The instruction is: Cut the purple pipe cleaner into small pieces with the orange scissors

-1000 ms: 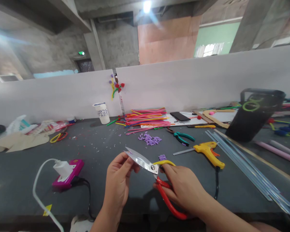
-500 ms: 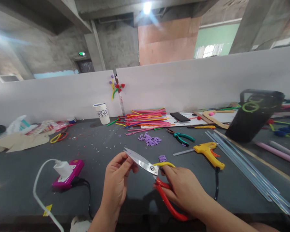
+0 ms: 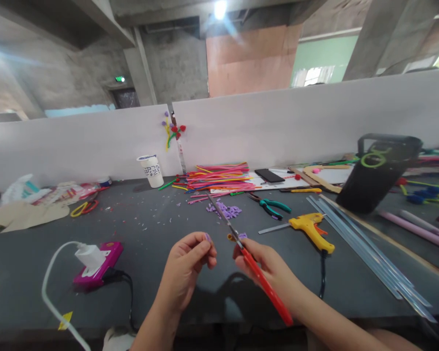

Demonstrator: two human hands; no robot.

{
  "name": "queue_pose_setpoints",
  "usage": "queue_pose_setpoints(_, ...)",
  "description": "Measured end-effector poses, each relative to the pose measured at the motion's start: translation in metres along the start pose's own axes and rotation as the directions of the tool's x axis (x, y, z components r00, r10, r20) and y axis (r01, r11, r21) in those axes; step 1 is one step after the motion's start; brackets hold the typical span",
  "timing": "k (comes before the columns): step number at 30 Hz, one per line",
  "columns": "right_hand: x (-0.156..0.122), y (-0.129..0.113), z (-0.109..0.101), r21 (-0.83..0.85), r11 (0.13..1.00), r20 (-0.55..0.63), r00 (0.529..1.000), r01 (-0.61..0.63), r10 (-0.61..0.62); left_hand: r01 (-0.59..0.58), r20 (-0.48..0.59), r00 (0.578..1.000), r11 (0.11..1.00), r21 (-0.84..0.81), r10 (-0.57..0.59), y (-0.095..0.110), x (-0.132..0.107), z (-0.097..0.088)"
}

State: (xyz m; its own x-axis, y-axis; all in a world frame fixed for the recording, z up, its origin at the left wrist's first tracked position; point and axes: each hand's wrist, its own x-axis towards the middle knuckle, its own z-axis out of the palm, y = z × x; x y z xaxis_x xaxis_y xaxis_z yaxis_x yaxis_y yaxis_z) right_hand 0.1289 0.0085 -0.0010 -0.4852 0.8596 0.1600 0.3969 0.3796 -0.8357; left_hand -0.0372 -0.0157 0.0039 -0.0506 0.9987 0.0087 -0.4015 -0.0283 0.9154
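My left hand (image 3: 186,261) is closed in a pinch, and the tip of a small purple piece (image 3: 207,237) shows at its fingertips. In my right hand (image 3: 269,268) are scissors (image 3: 265,285) with red and yellow handles. Their blades point up and away, seen nearly edge-on and apart from my left hand. Beyond the blades lies a loose pile of short purple pieces (image 3: 231,211). A smaller purple cluster (image 3: 243,236) sits just past my right hand, partly hidden by it and the scissors.
Pliers (image 3: 274,205), a yellow glue gun (image 3: 309,230) and clear glue sticks (image 3: 366,248) lie to the right, near a black tumbler (image 3: 376,175). Pink pipe cleaners (image 3: 219,178) and a white cup (image 3: 150,171) stand behind. A magenta power socket (image 3: 102,263) with cables is at left.
My right hand has turned the scissors, swinging the blades away from my left fingertips to point forward. A purple tip now shows in my left pinch. The view has shifted slightly.
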Motion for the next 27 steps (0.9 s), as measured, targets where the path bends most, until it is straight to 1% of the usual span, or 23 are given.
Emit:
queue_pose_setpoints(1,0.002,-0.001,0.0,0.124,0.992,0.02,0.999,-0.035,0.033,0.04,0.034,0.999,0.999,0.006,-0.04,-0.002,0.0,0.001)
queue_pose_setpoints(2,0.004,-0.001,0.001,0.212,0.974,0.017,0.997,-0.081,0.08,0.077,0.067,0.995,0.997,0.013,-0.078,-0.004,0.001,0.003)
queue_pose_setpoints(4,0.008,-0.001,0.001,0.32,0.936,0.003,0.988,-0.149,0.156,0.147,0.13,0.98,0.989,0.031,-0.15,-0.009,0.001,0.005)
queue_pose_setpoints(5,0.009,-0.001,0.0,0.349,0.923,0.0,0.985,-0.162,0.172,0.175,0.157,0.971,0.984,0.042,-0.179,-0.011,0.001,0.007)
queue_pose_setpoints(8,0.013,0.001,-0.003,0.436,0.884,0.065,0.985,-0.17,0.157,0.226,0.205,0.949,0.971,0.08,-0.238,-0.016,0.002,0.01)
queue_pose_setpoints(11,0.014,0.004,-0.006,0.48,0.858,0.111,0.983,-0.18,0.144,0.236,0.22,0.942,0.966,0.107,-0.255,-0.019,0.002,0.013)
queue_pose_setpoints(15,0.012,0.005,-0.009,0.48,0.857,0.124,0.982,-0.187,0.144,0.241,0.241,0.934,0.963,0.123,-0.265,-0.02,0.002,0.015)
queue_pose_setpoints(17,0.012,0.005,-0.01,0.459,0.869,0.126,0.982,-0.185,0.142,0.243,0.253,0.929,0.961,0.133,-0.27,-0.021,0.003,0.015)
queue_pose_setpoints(19,0.011,0.004,-0.011,0.428,0.885,0.122,0.982,-0.184,0.145,0.234,0.242,0.932,0.959,0.16,-0.268,-0.021,0.003,0.016)
queue_pose_setpoints(21,0.011,0.004,-0.011,0.385,0.909,0.095,0.986,-0.161,0.135,0.181,0.195,0.956,0.963,0.198,-0.22,-0.021,0.005,0.016)
queue_pose_setpoints(23,0.011,0.004,-0.011,0.315,0.941,0.024,0.992,-0.122,0.12,0.094,0.129,0.983,0.958,0.271,-0.133,-0.02,0.006,0.017)
queue_pose_setpoints(25,0.012,0.005,-0.009,0.217,0.971,-0.047,0.992,-0.102,0.115,0.037,0.071,0.995,0.929,0.369,-0.068,-0.02,0.006,0.019)
queue_pose_setpoints(27,0.012,0.005,-0.007,0.111,0.987,-0.095,0.988,-0.114,0.125,0.024,0.043,0.998,0.894,0.447,-0.048,-0.02,0.006,0.021)
